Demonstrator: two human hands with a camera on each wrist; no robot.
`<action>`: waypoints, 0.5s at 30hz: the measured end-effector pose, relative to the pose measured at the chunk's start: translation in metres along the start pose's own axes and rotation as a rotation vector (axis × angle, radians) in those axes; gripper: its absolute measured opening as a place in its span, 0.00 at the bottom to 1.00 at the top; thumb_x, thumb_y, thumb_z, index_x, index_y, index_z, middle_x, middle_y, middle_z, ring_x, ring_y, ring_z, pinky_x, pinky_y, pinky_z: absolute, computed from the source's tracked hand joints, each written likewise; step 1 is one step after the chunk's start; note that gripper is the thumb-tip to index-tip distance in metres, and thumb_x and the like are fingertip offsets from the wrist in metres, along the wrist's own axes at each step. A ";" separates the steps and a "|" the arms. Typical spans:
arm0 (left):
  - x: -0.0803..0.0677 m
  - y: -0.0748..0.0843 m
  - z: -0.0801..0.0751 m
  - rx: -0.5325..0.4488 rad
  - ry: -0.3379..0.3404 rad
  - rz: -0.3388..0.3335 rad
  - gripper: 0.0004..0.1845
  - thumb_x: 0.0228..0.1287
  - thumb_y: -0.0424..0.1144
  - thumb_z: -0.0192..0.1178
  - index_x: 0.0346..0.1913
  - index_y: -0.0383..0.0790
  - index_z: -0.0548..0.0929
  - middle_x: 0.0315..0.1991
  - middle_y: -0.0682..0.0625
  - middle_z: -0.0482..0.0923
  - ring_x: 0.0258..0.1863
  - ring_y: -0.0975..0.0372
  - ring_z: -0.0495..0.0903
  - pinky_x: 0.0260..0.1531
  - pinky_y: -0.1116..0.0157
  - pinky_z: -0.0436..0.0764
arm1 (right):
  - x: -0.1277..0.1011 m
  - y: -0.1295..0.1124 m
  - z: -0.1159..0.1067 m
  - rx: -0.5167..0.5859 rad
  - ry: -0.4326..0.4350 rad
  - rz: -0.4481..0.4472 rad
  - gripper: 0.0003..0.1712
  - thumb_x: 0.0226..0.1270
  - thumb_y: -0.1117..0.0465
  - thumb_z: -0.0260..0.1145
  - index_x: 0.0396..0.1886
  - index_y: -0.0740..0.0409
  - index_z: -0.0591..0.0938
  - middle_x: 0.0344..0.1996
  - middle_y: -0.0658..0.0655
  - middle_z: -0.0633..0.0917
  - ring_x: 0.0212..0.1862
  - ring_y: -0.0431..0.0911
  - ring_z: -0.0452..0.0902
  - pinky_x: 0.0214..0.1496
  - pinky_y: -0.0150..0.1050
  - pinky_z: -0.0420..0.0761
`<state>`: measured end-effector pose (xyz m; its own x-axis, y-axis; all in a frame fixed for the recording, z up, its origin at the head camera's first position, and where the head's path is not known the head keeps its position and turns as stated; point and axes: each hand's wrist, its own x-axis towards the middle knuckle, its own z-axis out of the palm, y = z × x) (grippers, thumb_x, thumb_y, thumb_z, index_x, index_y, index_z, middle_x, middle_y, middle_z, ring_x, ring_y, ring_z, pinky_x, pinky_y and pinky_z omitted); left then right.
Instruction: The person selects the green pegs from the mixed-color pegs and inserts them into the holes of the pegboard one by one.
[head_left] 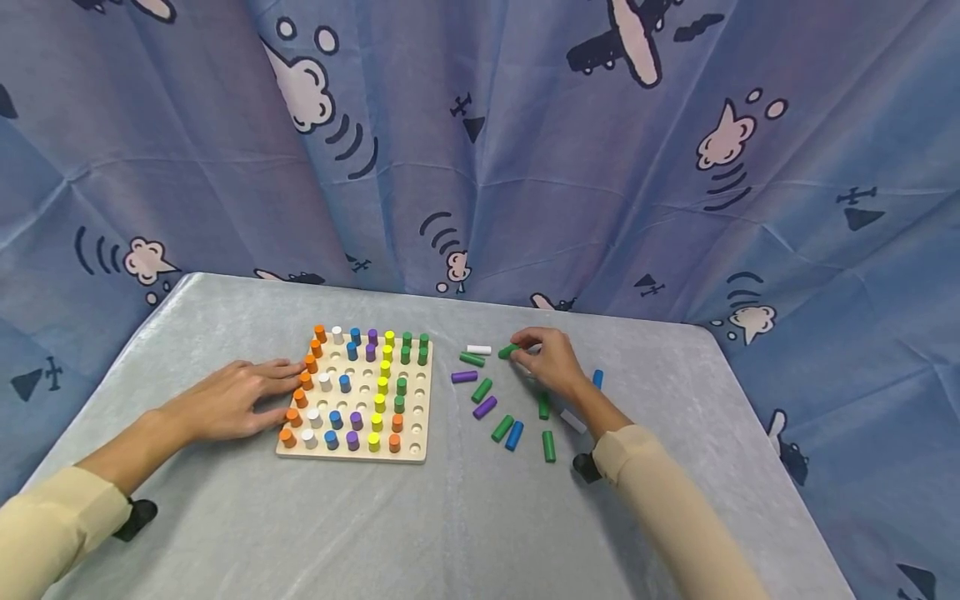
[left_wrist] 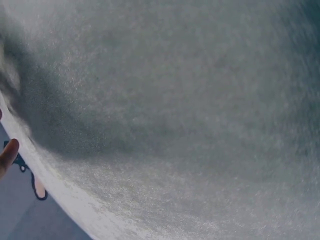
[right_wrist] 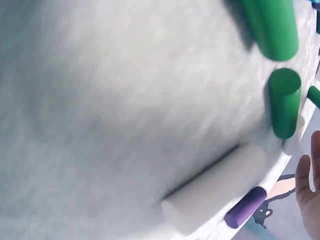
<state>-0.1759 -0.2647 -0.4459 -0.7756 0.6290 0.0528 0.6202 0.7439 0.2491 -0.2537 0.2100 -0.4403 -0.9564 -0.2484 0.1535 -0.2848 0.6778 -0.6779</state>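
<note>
Fingers: the right hand curls its fingertips round one green peg and pinches it, right down by the table.
Left hand: the left hand lies flat with straight fingers; its fingertips touch the left edge of the peg board, next to the orange pegs.
Green peg: it sits at the far side of the loose pile, just right of a white peg — the hand covers its right end.
Peg board: a light wooden square, left of the middle of the table. Pegs stand up in it in colour rows — orange on the left, then white, blue, purple, yellow, and green in the far right corner. Some holes are bare.
Loose pegs: green, purple, blue and white ones lie on their sides between the board and the right arm. A purple peg lies nearest the board. One blue peg lies on the other side of the right wrist.
Right wrist view: very close and blurry. Green pegs, a white peg and a purple peg lie on the grey cloth.
Left wrist view: mostly grey cloth, with a fingertip at the left edge.
Behind: a blue curtain with planes and clouds on it.
</note>
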 end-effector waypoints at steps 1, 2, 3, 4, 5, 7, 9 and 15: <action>0.000 0.000 0.000 -0.002 0.000 -0.001 0.29 0.68 0.51 0.62 0.64 0.34 0.79 0.67 0.42 0.73 0.66 0.45 0.71 0.55 0.41 0.73 | 0.001 -0.001 0.001 0.004 -0.001 -0.004 0.11 0.62 0.70 0.71 0.44 0.67 0.87 0.38 0.60 0.87 0.45 0.54 0.82 0.51 0.51 0.81; 0.000 0.000 0.001 -0.004 0.002 -0.001 0.29 0.68 0.51 0.62 0.64 0.34 0.79 0.67 0.42 0.72 0.66 0.44 0.71 0.56 0.41 0.73 | 0.001 -0.002 0.003 0.015 -0.003 -0.005 0.11 0.62 0.70 0.71 0.44 0.67 0.87 0.38 0.61 0.87 0.45 0.54 0.82 0.51 0.51 0.81; -0.001 0.000 0.001 -0.007 0.004 -0.002 0.29 0.68 0.51 0.62 0.64 0.34 0.78 0.67 0.42 0.72 0.67 0.44 0.71 0.56 0.41 0.73 | 0.002 -0.003 0.005 0.022 -0.002 -0.007 0.11 0.62 0.69 0.71 0.44 0.67 0.87 0.38 0.61 0.88 0.45 0.54 0.82 0.50 0.50 0.81; -0.001 0.000 0.001 -0.008 0.006 -0.001 0.29 0.68 0.51 0.62 0.64 0.33 0.78 0.67 0.42 0.72 0.67 0.44 0.71 0.56 0.40 0.72 | 0.003 -0.004 0.006 0.032 -0.002 -0.011 0.11 0.62 0.70 0.71 0.44 0.68 0.87 0.38 0.61 0.88 0.45 0.54 0.83 0.50 0.50 0.81; -0.001 0.000 0.001 -0.011 0.008 0.000 0.29 0.68 0.51 0.62 0.64 0.33 0.78 0.68 0.42 0.72 0.67 0.44 0.71 0.56 0.40 0.72 | 0.004 -0.005 0.008 0.040 -0.001 -0.014 0.11 0.62 0.70 0.71 0.44 0.68 0.87 0.38 0.61 0.88 0.45 0.54 0.83 0.50 0.50 0.81; -0.001 0.001 0.002 -0.017 0.013 0.002 0.30 0.68 0.51 0.62 0.64 0.33 0.78 0.68 0.42 0.72 0.67 0.44 0.71 0.56 0.40 0.72 | 0.005 -0.007 0.011 0.053 0.002 -0.022 0.11 0.61 0.71 0.71 0.43 0.68 0.87 0.38 0.63 0.88 0.45 0.54 0.83 0.50 0.51 0.82; -0.001 0.001 0.001 -0.019 0.015 0.003 0.30 0.68 0.52 0.61 0.64 0.33 0.78 0.68 0.41 0.72 0.67 0.44 0.71 0.56 0.40 0.72 | 0.006 -0.008 0.014 0.061 0.006 -0.026 0.11 0.61 0.71 0.71 0.43 0.69 0.87 0.39 0.64 0.87 0.45 0.55 0.83 0.50 0.51 0.81; 0.000 0.000 0.001 -0.010 0.011 0.001 0.28 0.67 0.49 0.63 0.63 0.33 0.79 0.67 0.42 0.73 0.66 0.45 0.71 0.56 0.41 0.73 | 0.010 -0.012 0.016 0.044 0.006 -0.015 0.11 0.62 0.71 0.71 0.45 0.69 0.86 0.40 0.63 0.87 0.46 0.54 0.82 0.51 0.52 0.81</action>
<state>-0.1752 -0.2647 -0.4466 -0.7763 0.6271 0.0641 0.6198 0.7409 0.2589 -0.2587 0.1888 -0.4423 -0.9523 -0.2544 0.1683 -0.2966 0.6427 -0.7064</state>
